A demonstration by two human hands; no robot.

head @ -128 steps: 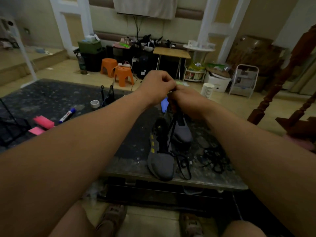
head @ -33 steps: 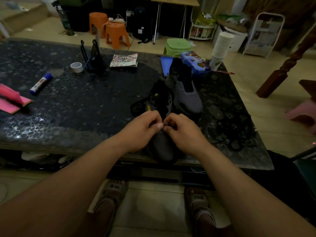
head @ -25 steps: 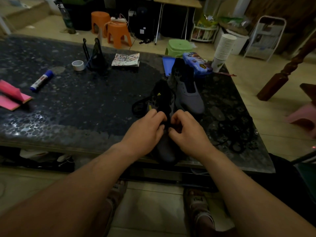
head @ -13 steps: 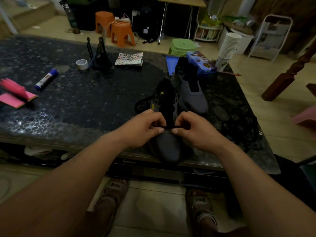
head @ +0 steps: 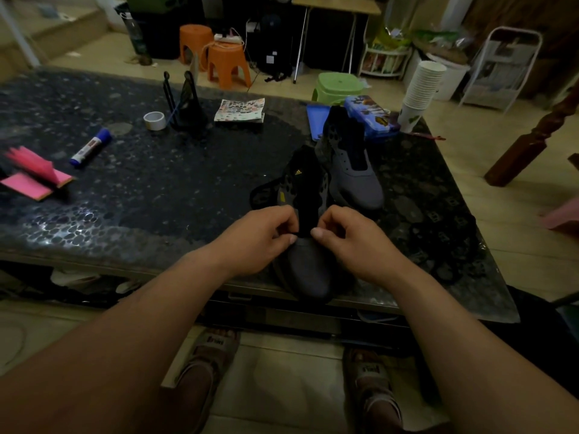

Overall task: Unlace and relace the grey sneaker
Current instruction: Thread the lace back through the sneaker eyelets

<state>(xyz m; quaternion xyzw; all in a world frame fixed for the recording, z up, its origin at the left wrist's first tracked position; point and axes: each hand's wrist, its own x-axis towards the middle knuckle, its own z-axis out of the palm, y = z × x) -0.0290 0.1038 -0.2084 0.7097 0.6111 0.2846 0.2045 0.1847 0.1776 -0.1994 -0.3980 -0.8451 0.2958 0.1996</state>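
Midfoot of grey sneaker (head: 308, 274) pinched between left hand (head: 260, 242), right hand (head: 354, 242).

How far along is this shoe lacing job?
No lace crosses the tongue of the near sneaker, so unlacing looks done. The left hand and right hand pinch at its lowest eyelets, apparently starting to relace; the lace itself is too dark to see. All the rows above are left.
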